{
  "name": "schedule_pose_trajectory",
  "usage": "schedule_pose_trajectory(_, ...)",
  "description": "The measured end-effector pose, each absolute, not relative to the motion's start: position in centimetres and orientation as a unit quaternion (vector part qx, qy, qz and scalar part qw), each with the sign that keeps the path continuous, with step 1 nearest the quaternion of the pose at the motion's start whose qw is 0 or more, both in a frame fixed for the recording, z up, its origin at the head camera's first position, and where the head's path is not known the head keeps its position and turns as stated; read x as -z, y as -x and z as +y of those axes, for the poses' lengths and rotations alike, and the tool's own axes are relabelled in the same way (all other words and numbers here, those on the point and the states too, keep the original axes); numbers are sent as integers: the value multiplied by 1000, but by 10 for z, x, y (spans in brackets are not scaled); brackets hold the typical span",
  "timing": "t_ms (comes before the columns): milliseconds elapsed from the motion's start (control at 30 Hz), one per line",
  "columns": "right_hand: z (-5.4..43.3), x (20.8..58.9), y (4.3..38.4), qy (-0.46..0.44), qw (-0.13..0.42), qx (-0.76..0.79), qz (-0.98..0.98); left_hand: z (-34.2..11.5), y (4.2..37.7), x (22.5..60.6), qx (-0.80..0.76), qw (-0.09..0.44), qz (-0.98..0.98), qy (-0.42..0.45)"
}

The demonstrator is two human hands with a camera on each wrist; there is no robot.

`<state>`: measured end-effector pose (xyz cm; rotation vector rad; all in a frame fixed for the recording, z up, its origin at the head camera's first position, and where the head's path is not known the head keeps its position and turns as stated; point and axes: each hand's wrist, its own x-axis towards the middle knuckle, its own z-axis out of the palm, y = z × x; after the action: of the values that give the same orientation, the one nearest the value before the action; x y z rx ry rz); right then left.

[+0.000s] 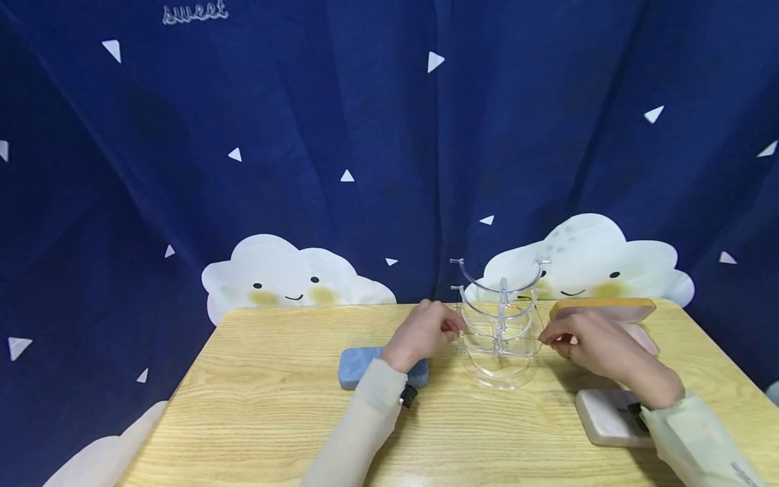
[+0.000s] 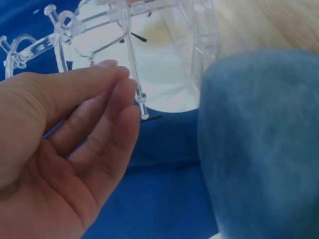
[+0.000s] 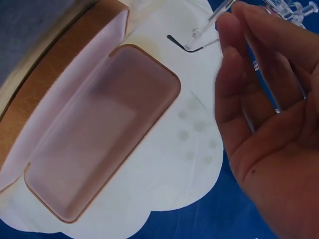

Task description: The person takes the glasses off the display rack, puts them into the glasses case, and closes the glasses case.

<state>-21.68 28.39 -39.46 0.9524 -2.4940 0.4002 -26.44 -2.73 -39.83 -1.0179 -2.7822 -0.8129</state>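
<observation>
A tiered stand of clear plastic (image 1: 502, 304) rises from the table between both hands. Thin-framed eyeglasses, with dark temple tips (image 3: 185, 48) in the right wrist view, lie across a lower tier; their lenses are hard to make out. At the stand's left side, my left hand (image 1: 422, 333) pinches one end of the glasses between thumb and fingertips. My right hand (image 1: 593, 340) pinches the opposite end on the right. An opened glasses case (image 3: 104, 134) with a brown outside and pale pink lining lies beyond the right hand.
A closed blue glasses case (image 1: 355, 368) sits partly behind the left wrist. Under the right forearm is a whitish case (image 1: 605, 419). The wooden table (image 1: 255, 399) ends at a dark blue curtain (image 1: 304, 135) printed with clouds and triangles.
</observation>
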Motion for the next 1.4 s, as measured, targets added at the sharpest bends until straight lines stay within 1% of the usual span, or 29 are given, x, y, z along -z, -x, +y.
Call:
schedule_pose_trajectory(100,283,392,214,-342,231,-155,-898,-31,259,396,252,60,-904,341)
schedule_pose_trajectory(300,284,386,207,-357,253,-180,-881,-35,248,397,166,172,-893,382)
schedule_pose_trajectory(367,285,383,204,-359,261,-188,-876,-37,247,397,156,200,-887,387)
schedule_pose_trajectory(600,288,376,194,-368,298,-223,-852,-46,239,395,139,300,-845,421)
schedule_pose_trajectory(767,286,369,191,-376,325,-230,-837,-50,234,390,161,360,-813,428)
schedule_pose_trajectory(900,282,361,187,-376,328,-247,-831,-54,230,384,194,392,-791,428)
schedule_pose_trajectory(1133,273,350,182,-410,368,-287,-784,-60,221,380,217,428,-751,453)
schedule_pose_trajectory(1400,261,331,169,-416,383,-308,-765,-65,215,368,230,462,-719,465)
